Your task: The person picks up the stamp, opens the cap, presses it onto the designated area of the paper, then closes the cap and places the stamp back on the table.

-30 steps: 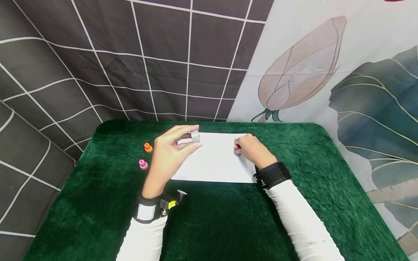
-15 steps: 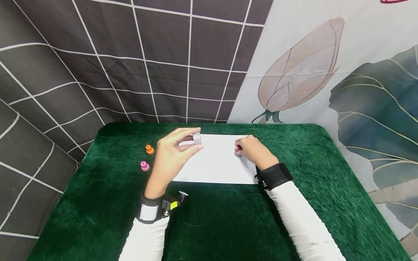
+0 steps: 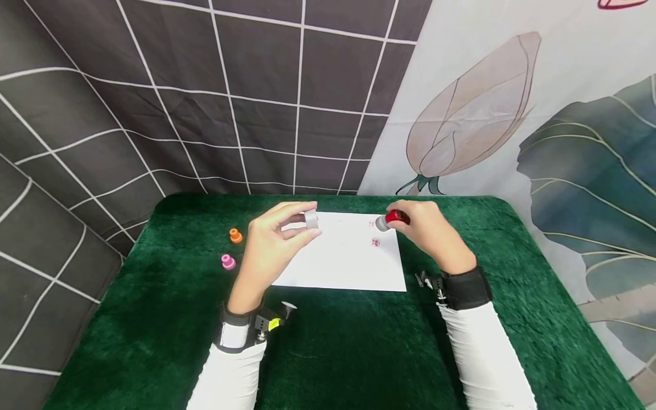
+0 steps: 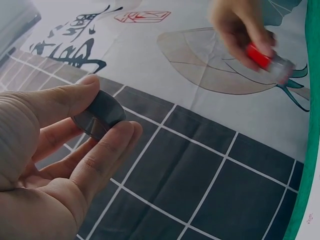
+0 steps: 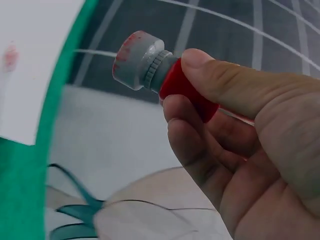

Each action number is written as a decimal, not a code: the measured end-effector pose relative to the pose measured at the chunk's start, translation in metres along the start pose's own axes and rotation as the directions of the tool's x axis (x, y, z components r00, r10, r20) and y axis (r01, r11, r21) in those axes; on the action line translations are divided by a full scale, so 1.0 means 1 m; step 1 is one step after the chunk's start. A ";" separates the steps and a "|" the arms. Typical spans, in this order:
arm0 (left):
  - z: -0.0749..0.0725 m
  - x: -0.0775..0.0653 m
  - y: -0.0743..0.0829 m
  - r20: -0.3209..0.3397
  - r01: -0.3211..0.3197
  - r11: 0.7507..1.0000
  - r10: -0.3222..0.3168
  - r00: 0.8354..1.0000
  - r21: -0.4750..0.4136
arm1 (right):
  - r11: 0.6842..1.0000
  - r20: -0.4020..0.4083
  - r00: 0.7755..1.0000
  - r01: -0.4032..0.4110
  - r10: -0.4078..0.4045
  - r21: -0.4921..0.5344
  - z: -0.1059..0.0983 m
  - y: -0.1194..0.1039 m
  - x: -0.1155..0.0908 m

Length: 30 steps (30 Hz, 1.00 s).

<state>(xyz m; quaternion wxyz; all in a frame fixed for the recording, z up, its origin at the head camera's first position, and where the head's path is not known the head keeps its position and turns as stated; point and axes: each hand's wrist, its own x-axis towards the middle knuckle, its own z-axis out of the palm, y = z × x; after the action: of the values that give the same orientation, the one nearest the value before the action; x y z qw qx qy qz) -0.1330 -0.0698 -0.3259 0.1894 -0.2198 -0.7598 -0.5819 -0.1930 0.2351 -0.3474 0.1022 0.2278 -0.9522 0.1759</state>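
My right hand (image 3: 427, 228) pinches the red handle of a stamp (image 5: 187, 90), lifted over the right edge of a white sheet of paper (image 3: 343, 262). Its round grey head is smeared with red ink in the right wrist view. On the paper, a round red stamp mark (image 3: 375, 242) shows below the stamp, with a fainter red mark just above it. My left hand (image 3: 269, 242) pinches a grey round cap (image 4: 100, 115) between thumb and fingers, held above the paper's left side.
Left of the left hand, an orange stamp (image 3: 235, 235) and a pink stamp (image 3: 228, 262) stand on the green cloth (image 3: 348, 347). Behind the table hangs a dark grid-patterned curtain (image 3: 266, 125) beside a white one with a plant print (image 3: 471, 114).
My right hand has lifted the stamp off the paper and drawn back to the right, uncovering a round red mark. The left hand has barely moved, still holding the cap.
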 end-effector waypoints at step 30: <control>0.021 -0.007 0.024 0.145 -0.009 0.968 0.047 0.988 -0.253 | 0.736 -0.390 0.909 0.363 -0.146 0.572 -0.037 -0.086 -0.040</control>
<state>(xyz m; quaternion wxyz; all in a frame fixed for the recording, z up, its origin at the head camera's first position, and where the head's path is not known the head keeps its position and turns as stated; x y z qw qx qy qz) -0.1148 -0.0453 -0.3159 0.1105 -0.2958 -0.6889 -0.6525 -0.1137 0.1936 -0.2996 0.1957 0.3470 -0.7662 0.5042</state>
